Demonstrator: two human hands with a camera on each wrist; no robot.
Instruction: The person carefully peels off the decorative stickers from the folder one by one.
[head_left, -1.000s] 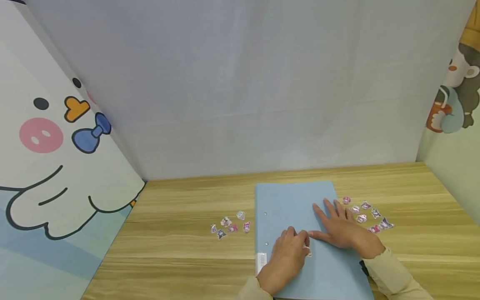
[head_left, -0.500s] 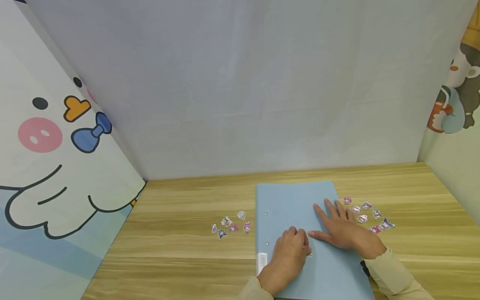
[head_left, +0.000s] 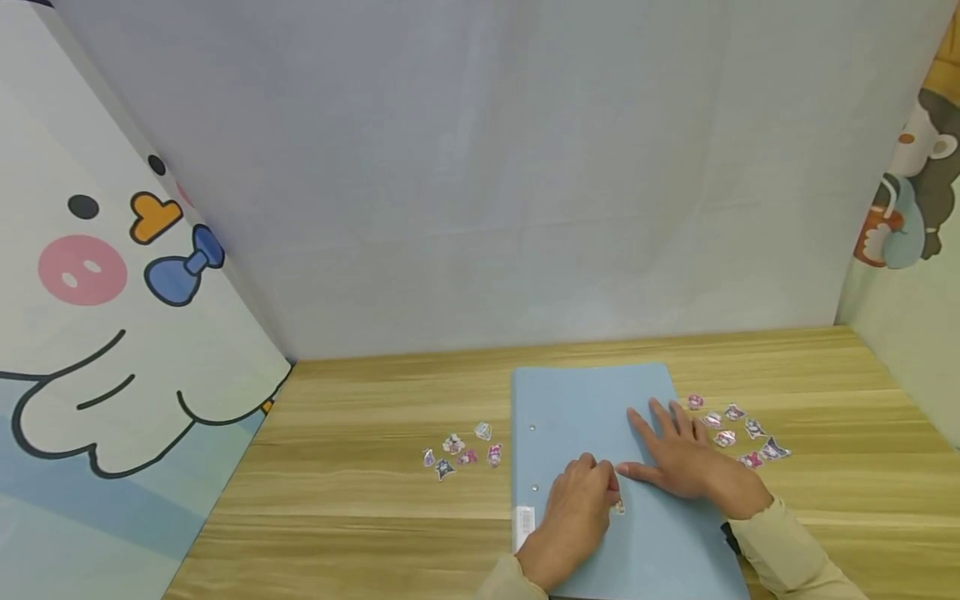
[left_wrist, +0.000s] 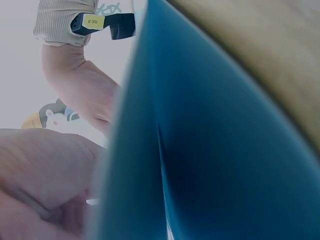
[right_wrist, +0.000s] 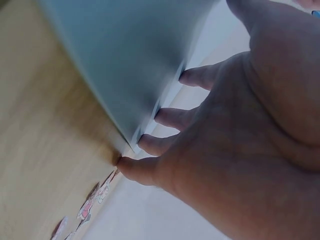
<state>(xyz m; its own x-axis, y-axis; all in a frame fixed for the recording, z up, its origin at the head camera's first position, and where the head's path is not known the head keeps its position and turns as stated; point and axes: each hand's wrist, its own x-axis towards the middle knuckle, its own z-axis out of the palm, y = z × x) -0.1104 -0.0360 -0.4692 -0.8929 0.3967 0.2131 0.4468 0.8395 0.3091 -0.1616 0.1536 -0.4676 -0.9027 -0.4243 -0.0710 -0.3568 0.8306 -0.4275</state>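
A light blue folder [head_left: 592, 400] lies flat on the wooden table, with two rivets and a barcode label [head_left: 524, 523] along its left side. My left hand [head_left: 576, 510] is over the folder's middle, fingers curled and thumb tucked in. It pinches a small sticker [head_left: 618, 507] at the cover; most of the sticker is hidden under the fingers. In the left wrist view the same hand [left_wrist: 42, 175] sits beside the folder's raised-looking edge. My right hand [head_left: 682, 458] rests on the folder with spread, straight fingers, its little finger [right_wrist: 137, 169] at the edge in the right wrist view.
Several cartoon stickers [head_left: 453, 443] lie on the table left of the folder. Another scattered group of stickers [head_left: 725, 438] lies to its right, close to my right hand. A pale curtain [head_left: 480, 208] hangs behind the table [head_left: 337, 517], with cartoon-printed panels at both sides.
The left thumb and fingertips have shifted slightly at the sticker, whose lower part now shows below them. The right hand and folder have stayed in place.
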